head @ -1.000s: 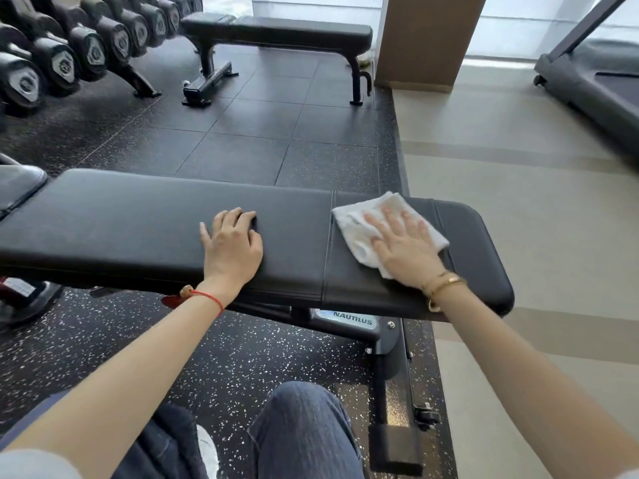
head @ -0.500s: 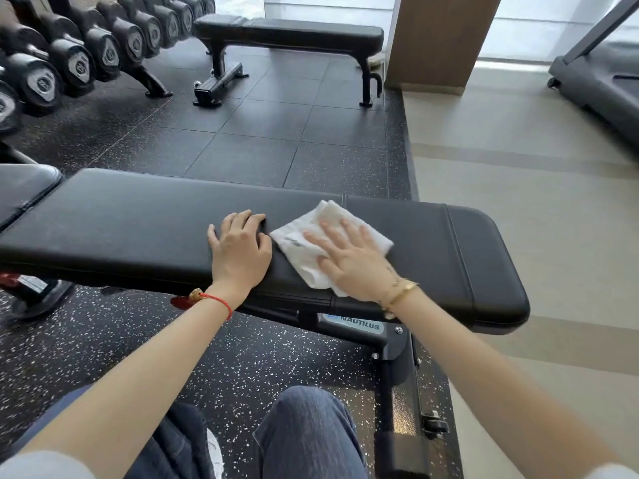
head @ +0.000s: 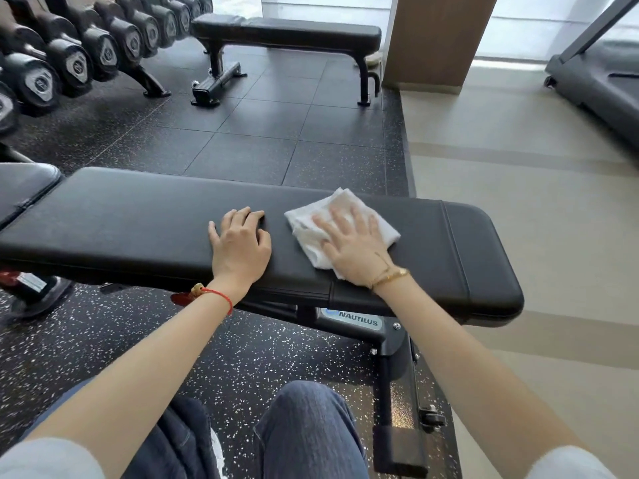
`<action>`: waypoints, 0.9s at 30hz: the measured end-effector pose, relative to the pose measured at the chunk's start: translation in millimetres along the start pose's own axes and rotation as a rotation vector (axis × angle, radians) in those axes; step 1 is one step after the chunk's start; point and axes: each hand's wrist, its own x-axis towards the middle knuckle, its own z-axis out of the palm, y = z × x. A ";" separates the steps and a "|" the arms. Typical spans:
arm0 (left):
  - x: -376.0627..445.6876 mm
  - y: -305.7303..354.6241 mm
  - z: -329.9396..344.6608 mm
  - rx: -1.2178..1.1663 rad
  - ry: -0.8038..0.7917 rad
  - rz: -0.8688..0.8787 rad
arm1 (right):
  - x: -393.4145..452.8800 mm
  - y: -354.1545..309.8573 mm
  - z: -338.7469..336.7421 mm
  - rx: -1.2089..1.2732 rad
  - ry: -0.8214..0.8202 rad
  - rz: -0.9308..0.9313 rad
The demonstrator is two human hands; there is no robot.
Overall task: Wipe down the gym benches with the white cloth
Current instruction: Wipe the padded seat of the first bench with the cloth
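1. Near bench: long black padded vinyl bench (head: 138, 219) runs L–R across my view; a silver "NAUTILUS" label (head: 358, 321) sits on the dark metal frame beneath the pad.
2. Cloth: folded white terry cloth (head: 307, 223) lies flat on the pad's top, right of centre, just left of the stitched seam (head: 453, 250) near the right end.
3. My right hand (head: 356, 247): palm down on the cloth, fingers spread and extended, pressing it to the pad rather than gripping it; a thin gold bracelet (head: 390, 276) circles the wrist.
4. My left hand (head: 240, 242): flat on bare vinyl just beside the cloth, not touching it; fingers slightly curled, holding nothing. Red string bracelet (head: 221, 295) at the wrist.
5. Bkgd: second black flat bench (head: 287, 32) stands well apart, far side of the dark rubber tile floor (head: 259, 133); a rack of black dumbbells (head: 79, 60) at upper L.
6. Upper R: dark machine (head: 598, 81), prob. a treadmill, though cut off by the frame edge, on pale flooring.
7. Foreground: my knees in blue denim (head: 307, 430).
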 end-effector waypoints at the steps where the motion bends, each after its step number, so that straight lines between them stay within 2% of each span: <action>1: -0.1 -0.8 0.2 0.001 -0.002 0.007 | -16.3 0.9 2.4 0.024 0.005 -0.043; 4: -0.2 -2.9 0.6 0.004 -0.024 0.019 | -49.7 29.3 2.5 0.057 -0.003 -0.034; 8: -0.4 1.9 -0.4 0.002 -0.048 -0.005 | -46.2 91.3 -10.7 0.026 0.007 0.285; 11: -4.9 16.8 -0.1 -0.043 -0.045 0.013 | -31.5 103.2 -18.6 0.058 -0.005 0.447; 14: -13.3 45.4 6.8 -0.085 -0.060 0.095 | -40.4 83.7 -11.7 0.041 0.010 0.362; 18: -18.9 84.5 21.1 -0.123 -0.084 0.171 | -94.7 66.6 -2.3 0.015 0.075 0.232; 22: -19.9 105.3 34.7 -0.105 -0.119 0.204 | -128.2 95.8 -2.3 0.023 0.073 0.326; 27: -21.7 108.3 41.0 -0.050 -0.093 0.206 | -82.5 149.9 -18.8 0.099 0.037 0.501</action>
